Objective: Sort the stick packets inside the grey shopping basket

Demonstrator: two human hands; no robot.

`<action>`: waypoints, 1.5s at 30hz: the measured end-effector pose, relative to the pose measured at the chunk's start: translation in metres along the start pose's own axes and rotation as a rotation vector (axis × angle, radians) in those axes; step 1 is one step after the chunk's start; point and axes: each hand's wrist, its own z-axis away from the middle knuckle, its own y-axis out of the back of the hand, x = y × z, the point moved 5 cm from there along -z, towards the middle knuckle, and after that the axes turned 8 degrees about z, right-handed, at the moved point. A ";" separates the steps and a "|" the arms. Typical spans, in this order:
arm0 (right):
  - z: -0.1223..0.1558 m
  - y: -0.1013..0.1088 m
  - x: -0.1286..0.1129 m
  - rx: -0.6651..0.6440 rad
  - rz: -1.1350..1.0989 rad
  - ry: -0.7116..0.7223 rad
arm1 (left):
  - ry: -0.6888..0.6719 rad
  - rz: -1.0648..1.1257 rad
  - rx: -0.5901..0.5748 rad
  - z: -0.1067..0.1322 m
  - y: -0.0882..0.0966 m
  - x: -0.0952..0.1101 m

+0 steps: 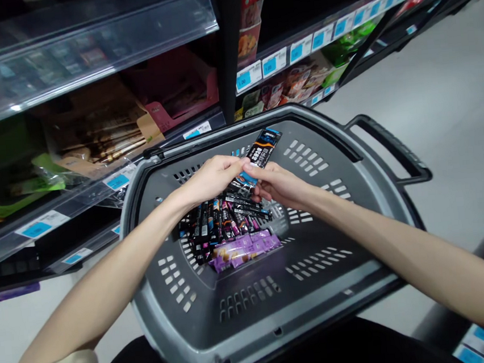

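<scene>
Over the grey shopping basket (258,345), my left hand (216,175) and my right hand (274,181) meet with fingers pinched on a slim black snack packet (264,147) with blue and orange print. The packet tilts up toward the far rim; its lower end is partly covered by my fingers. Below my hands, several black packets (216,224) with orange and pink marks lie in a heap on the basket floor. Nearer to me in the basket are purple packets (246,248). My fingers hide part of the heap.
Shelves with price labels (273,63) run along the far side, close to the basket's rim. A pink carton (174,99) and a box of brown-wrapped goods (109,134) stand on the left shelf. The basket's handle (393,150) sticks out at the right, over the pale floor (452,98).
</scene>
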 end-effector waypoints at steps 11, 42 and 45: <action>0.001 0.002 -0.006 0.028 -0.005 0.074 | 0.066 0.062 -0.024 0.001 -0.006 0.002; -0.002 0.012 -0.013 0.217 0.110 0.196 | -0.032 -0.193 0.039 0.001 0.001 0.008; -0.001 0.011 -0.012 0.196 0.134 0.215 | -0.042 -0.290 0.062 0.001 0.000 0.013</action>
